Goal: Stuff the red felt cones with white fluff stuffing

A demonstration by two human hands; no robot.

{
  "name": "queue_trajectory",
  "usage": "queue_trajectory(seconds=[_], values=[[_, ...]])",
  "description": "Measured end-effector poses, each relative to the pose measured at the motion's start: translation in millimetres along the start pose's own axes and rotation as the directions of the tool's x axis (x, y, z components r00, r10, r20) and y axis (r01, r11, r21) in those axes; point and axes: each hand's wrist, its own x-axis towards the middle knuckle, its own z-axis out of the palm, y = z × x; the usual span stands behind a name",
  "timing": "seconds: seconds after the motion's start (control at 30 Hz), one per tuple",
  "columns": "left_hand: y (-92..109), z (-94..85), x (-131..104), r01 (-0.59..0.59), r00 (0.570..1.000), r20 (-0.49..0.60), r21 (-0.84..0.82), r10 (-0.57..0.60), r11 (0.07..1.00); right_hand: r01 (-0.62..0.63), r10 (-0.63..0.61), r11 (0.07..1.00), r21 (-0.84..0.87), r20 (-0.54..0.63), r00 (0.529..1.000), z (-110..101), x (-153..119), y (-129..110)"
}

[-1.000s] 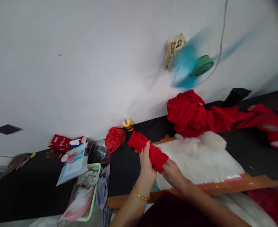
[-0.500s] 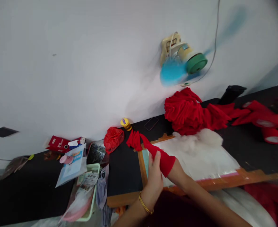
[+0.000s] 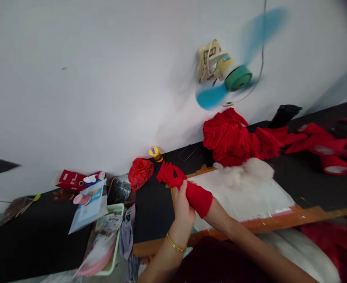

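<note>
A red fabric tube point(image 3: 199, 196) covers my right hand point(image 3: 216, 212) up to the wrist, so its fingers are hidden inside the cloth. My left hand point(image 3: 183, 204), with a gold bangle at the wrist, grips the side of this tube, thumb on top. The narrow end of the tube meets a small bunch of red cloth point(image 3: 166, 173) at the mat's left corner. White stuffing point(image 3: 253, 171) lies on the white sheet point(image 3: 241, 200) to the right of my hands. Behind it sits a large pile of red cloth point(image 3: 228, 137).
A fan point(image 3: 238, 78) with blurred blue blades hangs on the wall. Along the back are a phone point(image 3: 187, 153), a yellow spool point(image 3: 156, 154) and a red plastic bag point(image 3: 141, 173). A green-rimmed basket point(image 3: 117, 243) stands at the left.
The red tube's tip has folded back toward the small red bunch. My left hand has moved slightly left and up along the tube, and my right hand has shifted left. The view has shifted slightly.
</note>
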Motion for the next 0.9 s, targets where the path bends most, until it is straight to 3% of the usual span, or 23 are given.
queue_trajectory(seconds=[0.07,0.13,0.2,0.3,0.4,0.57,0.77,0.83,0.9], values=[[6,-1.5,5,0.003,1.0,-0.013,-0.066,-0.004,0.998,0.069,-0.069,0.997,-0.039,0.003,0.998,-1,-4,0],[8,-1.1,4,-0.003,1.0,0.005,-0.079,0.004,0.997,0.035,-0.035,0.999,-0.006,-0.044,0.998,4,-8,2],[5,0.9,-3,-0.011,1.0,0.023,-0.038,0.011,0.999,-0.081,0.089,0.992,0.097,-0.09,0.992,13,-11,3],[-8,4.2,-19,-0.019,0.999,0.045,0.046,0.017,0.999,-0.258,0.299,0.934,0.246,-0.149,0.943,25,-13,1],[-19,4.1,-33,-0.041,0.994,0.106,0.121,0.028,0.992,-0.329,0.39,0.895,0.301,-0.175,0.904,23,-14,-6],[-21,-2.2,-37,-0.08,0.986,0.156,0.182,0.052,0.98,-0.278,0.342,0.865,0.418,-0.086,0.936,-6,-8,-24],[-1,-5.2,-18,-0.029,0.982,0.189,0.093,0.011,0.995,-0.212,0.211,0.86,0.464,0.055,0.976,-19,-5,-26],[7,-3.1,-10,-0.02,0.994,0.108,0.03,0.017,0.999,-0.199,0.203,0.884,0.424,0.035,0.978,-18,-10,-23],[13,-1.0,-5,0.043,0.998,0.043,-0.041,-0.041,0.998,-0.196,0.234,0.924,0.329,-0.079,0.969,-18,-15,-20]])
